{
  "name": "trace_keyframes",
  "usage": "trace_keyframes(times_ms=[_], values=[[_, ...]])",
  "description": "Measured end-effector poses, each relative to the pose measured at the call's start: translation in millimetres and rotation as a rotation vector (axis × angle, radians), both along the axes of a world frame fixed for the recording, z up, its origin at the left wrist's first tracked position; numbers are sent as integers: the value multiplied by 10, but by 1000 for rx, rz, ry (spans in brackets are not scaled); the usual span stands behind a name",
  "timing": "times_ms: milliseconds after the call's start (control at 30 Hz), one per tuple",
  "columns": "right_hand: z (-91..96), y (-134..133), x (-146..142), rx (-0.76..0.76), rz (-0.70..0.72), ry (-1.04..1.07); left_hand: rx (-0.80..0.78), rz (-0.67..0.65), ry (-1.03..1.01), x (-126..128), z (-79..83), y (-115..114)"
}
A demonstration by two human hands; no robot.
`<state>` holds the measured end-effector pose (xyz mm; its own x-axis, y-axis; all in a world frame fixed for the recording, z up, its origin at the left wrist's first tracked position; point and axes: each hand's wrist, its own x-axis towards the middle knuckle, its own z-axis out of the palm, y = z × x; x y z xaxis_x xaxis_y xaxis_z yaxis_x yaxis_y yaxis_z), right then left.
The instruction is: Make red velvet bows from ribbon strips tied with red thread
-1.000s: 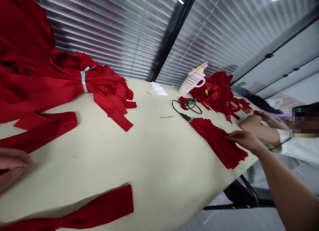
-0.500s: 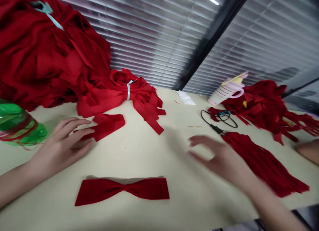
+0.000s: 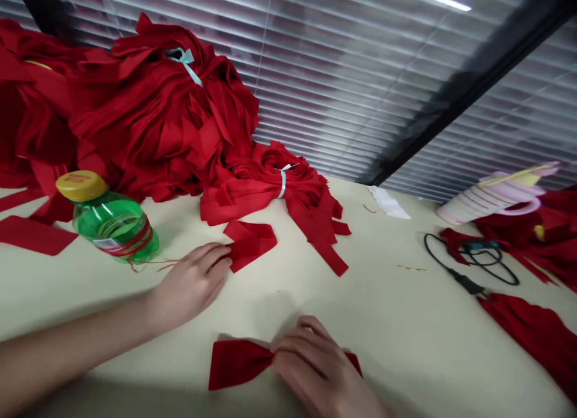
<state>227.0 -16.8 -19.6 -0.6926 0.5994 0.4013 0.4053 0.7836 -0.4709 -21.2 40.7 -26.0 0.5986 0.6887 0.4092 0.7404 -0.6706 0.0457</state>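
Matt red cloth with a soft, faintly fuzzy surface made up the bow (image 3: 238, 364) on the near side, the folded piece (image 3: 250, 244) beyond it, and the heaped strips (image 3: 157, 118) at far left. On the left stood a glossy green plastic bottle (image 3: 115, 229) with a smooth yellow plastic cap (image 3: 81, 185). The counter (image 3: 360, 328) was smooth, matt and cream. Far behind hung slatted blinds (image 3: 324, 87) with a pale metallic sheen.

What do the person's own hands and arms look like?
The left hand and right hand are both bare, with no gloves; the left forearm shows no sleeve, watch or band. The right wrist is cut off by the frame.
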Motion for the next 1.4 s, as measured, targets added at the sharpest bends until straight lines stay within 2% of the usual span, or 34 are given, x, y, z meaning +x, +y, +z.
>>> trace_keyframes(times_ms=[133, 200, 300, 400, 533, 633, 767, 867, 933, 967, 1033, 1167, 1267, 1333, 1400], values=[[36, 126, -200, -55, -33, -22, -69, -79, 32, -24, 33, 73], [56, 217, -232, -19, -62, -1, -79, -92, 25, -49, 34, 102], [78, 360, -140, 57, 9, 44, -112, -109, 4, -81, 17, 121], [92, 450, -12, -5, 44, -54, -162, -115, -27, -95, 3, 129], [113, 418, -7, -78, 72, -98, -198, -123, -51, -90, -3, 136], [133, 368, -39, -48, 57, -64, -205, -114, -151, -101, -7, 136], [109, 439, 63, 61, -153, 157, -156, -142, -210, -127, -29, 151], [36, 578, 204, 3, -377, 214, -116, -185, -155, -116, -42, 170], [-4, 679, 268, -49, -474, 239, -125, -157, -149, -87, -19, 173], [-11, 730, 277, -60, -490, 250, -135, -138, -148, -67, 9, 169], [10, 829, 237, -73, -433, 215, -172, -89, -146, -17, 107, 145], [133, 1000, -36, -170, -121, 47, -289, -8, -188, 123, 429, 78], [201, 1082, -210, -294, -30, 186, -295, -31, -242, 233, 690, 98], [235, 1110, -220, -351, -38, 255, -245, -35, -371, 284, 845, 159], [282, 1112, -164, -394, -31, 298, -216, -16, -598, 328, 988, 234]])
